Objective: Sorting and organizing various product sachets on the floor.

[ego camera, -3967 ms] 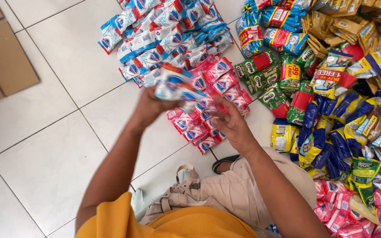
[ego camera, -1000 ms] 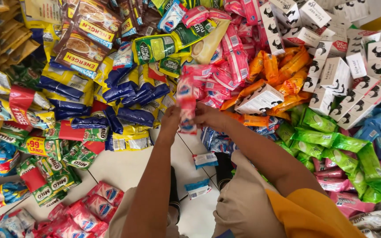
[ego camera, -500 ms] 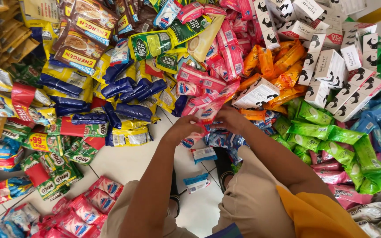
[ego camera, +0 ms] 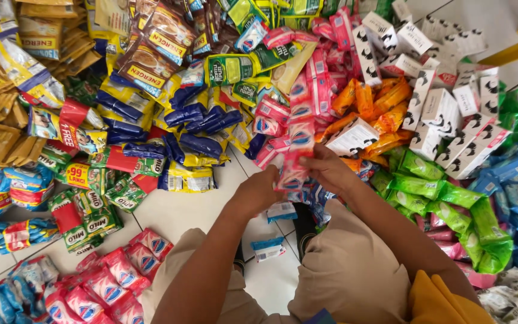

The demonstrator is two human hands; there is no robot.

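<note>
My left hand (ego camera: pixel 258 191) and my right hand (ego camera: pixel 326 170) both grip the near end of a long pink strip of sachets (ego camera: pixel 299 123). The strip runs away from me over a heap of other pink sachet strips (ego camera: pixel 325 57). My forearms reach forward over my knees, which are in beige trousers (ego camera: pixel 343 270). Small blue-and-white sachets (ego camera: pixel 268 247) lie on the tiles between my legs, just below the hands.
Packets ring me on the white tiled floor (ego camera: pixel 175 210): blue packs (ego camera: pixel 193 129), green-and-red sachets (ego camera: pixel 94 198), brown and yellow packets (ego camera: pixel 25 66), orange packs (ego camera: pixel 379 108), white boxes (ego camera: pixel 451 114), green packs (ego camera: pixel 451 204), pink packs (ego camera: pixel 109 282).
Over the last second the pink strip went from raised in front of me to laid out over the pink heap. Four seconds ago I faced a different side of the piles.
</note>
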